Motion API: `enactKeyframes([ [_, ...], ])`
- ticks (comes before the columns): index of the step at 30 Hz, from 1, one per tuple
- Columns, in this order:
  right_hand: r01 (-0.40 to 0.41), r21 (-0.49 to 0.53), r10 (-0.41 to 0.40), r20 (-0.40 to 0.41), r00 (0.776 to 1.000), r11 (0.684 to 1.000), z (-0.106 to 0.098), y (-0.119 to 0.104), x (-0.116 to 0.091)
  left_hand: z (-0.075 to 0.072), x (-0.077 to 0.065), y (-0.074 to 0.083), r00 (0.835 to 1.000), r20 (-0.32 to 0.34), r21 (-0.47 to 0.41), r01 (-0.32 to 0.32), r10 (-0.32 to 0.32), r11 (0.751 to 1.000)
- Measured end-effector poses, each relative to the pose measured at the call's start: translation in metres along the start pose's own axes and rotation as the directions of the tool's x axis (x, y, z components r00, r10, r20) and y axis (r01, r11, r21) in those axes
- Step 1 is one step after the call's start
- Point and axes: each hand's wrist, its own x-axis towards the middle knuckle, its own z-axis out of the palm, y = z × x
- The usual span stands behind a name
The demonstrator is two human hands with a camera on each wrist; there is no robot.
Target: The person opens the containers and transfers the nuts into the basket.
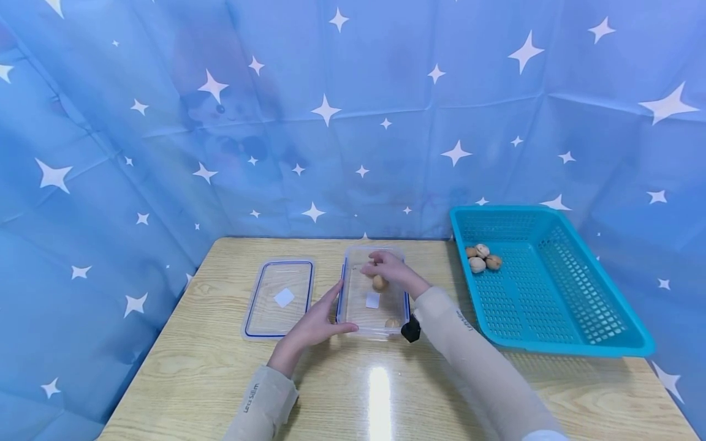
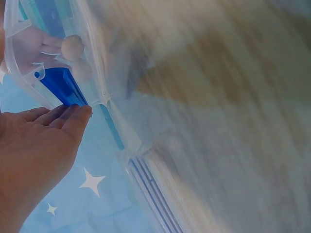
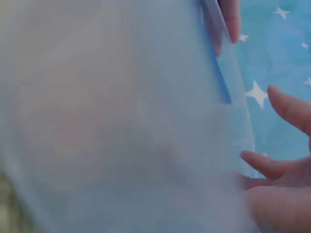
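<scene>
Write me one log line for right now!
left hand: touching clear box | right hand: reaching in, near walnut | lid: off, left of box | teal basket: right, holds walnuts

Left hand (image 1: 315, 321): fingers straight, held side by side, thumb (image 1: 346, 328) spread wide. Right hand (image 1: 393, 269) farther forward, back up, angled left, fingers parted, slightly bent. Left arm (image 1: 261, 401) in from lower middle, right arm (image 1: 480, 361) from lower right, more of it in view. Both sleeved in beige, hands near, not touching
</scene>
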Motion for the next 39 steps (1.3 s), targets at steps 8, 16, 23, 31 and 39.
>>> enactKeyframes([
  [8, 0.020, -0.075, -0.013, 0.094, 0.995, 0.997, 0.012, 0.004, 0.001, -0.001, 0.000, 0.000, 1.000, 0.008, -0.007, -0.006, 0.007, 1.000],
  [16, 0.054, -0.027, -0.050, 0.139, 0.989, 0.998, 0.021, 0.009, 0.001, 0.000, -0.001, 0.000, 1.000, 0.013, -0.011, -0.001, 0.001, 1.000],
  [23, 0.083, -0.078, -0.070, 0.159, 0.985, 0.993, 0.026, 0.012, 0.003, 0.000, -0.001, 0.000, 1.000, 0.009, -0.010, -0.008, 0.008, 1.000],
  [31, 0.096, -0.071, -0.082, 0.188, 0.979, 0.993, 0.029, 0.013, 0.002, -0.001, 0.000, -0.001, 1.000, 0.009, -0.003, -0.018, 0.018, 1.000],
  [39, 0.107, -0.054, -0.097, 0.166, 0.981, 0.993, 0.030, 0.009, -0.001, 0.000, -0.001, -0.001, 1.000, 0.003, 0.001, -0.004, 0.004, 1.000],
])
